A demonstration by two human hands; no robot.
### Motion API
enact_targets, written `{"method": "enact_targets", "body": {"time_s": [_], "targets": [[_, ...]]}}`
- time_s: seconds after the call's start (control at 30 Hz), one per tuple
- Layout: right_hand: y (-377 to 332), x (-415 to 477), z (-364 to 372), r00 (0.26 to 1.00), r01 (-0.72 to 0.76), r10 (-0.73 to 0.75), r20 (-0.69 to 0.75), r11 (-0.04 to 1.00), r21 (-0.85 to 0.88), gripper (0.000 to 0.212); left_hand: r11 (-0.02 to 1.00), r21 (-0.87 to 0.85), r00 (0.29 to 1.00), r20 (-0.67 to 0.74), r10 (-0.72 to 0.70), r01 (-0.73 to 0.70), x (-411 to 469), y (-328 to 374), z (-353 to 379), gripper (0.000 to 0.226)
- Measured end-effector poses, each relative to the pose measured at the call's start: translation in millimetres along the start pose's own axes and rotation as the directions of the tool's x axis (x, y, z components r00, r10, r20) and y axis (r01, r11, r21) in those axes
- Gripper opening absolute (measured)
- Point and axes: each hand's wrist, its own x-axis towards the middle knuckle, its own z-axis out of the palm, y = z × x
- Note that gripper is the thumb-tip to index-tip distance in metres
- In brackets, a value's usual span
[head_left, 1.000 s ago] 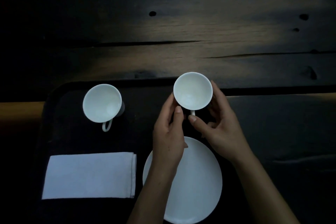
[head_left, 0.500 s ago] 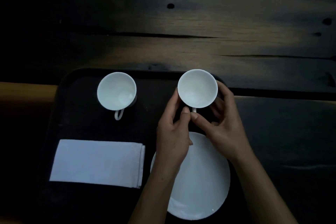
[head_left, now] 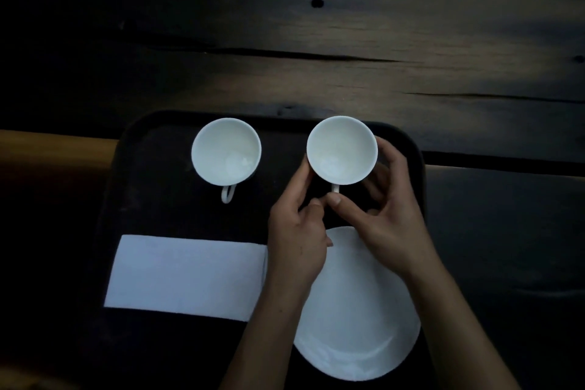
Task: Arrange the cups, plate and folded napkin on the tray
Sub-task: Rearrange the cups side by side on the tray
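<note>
- A person's two bare hands close around a white cup (head_left: 342, 149) that sits upright at the far right of a black tray (head_left: 133, 136) on a dark wooden tabletop (head_left: 316, 57).
- The left hand (head_left: 297, 231) curls its fingers (head_left: 304, 174) against the cup's left side, its thumb bent in close to the handle.
- The right hand (head_left: 389, 215) wraps its fingers (head_left: 392, 155) round the cup's right side, and its thumb tip meets the small handle, which points toward the person.
- Whether the cup rests on the tray or is lifted just off it cannot be told from above.
- A second white cup (head_left: 226, 150) stands alone at the tray's far left, level with the first and well apart from it, its handle also turned toward the person.
- A white folded napkin (head_left: 186, 275) lies flat on the near left of the tray, its long edges running left to right.
- A white plate (head_left: 357, 326) lies at the near right, just beside the napkin and partly hidden beneath both wrists.
- The scene is dimly lit, and both cups look empty.
</note>
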Motion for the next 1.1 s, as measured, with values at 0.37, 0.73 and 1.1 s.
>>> {"method": "enact_targets", "body": {"time_s": [0.37, 0.73, 1.1], "targets": [[-4.1, -2.4, 22.1, 1.000, -0.016, 0.016, -0.019, 1.000, -0.022, 0.087, 0.999, 0.021, 1.000, 0.003, -0.031, 0.031, 1.7, -3.2, -24.4, 0.061], [0.4, -8.5, 37.1, 0.997, -0.012, 0.007, -0.078, 0.998, -0.055, 0.088, 0.999, 0.006, 0.999, 0.015, -0.031, 0.031, 1.4, -2.6, -43.1, 0.062], [5.7, -11.3, 49.7, 0.993, -0.001, -0.009, -0.117, 0.996, -0.088, 0.089, 0.998, -0.019, 0.995, 0.077, -0.058, 0.060, 2.9, -9.2, -57.7, 0.054]]}}
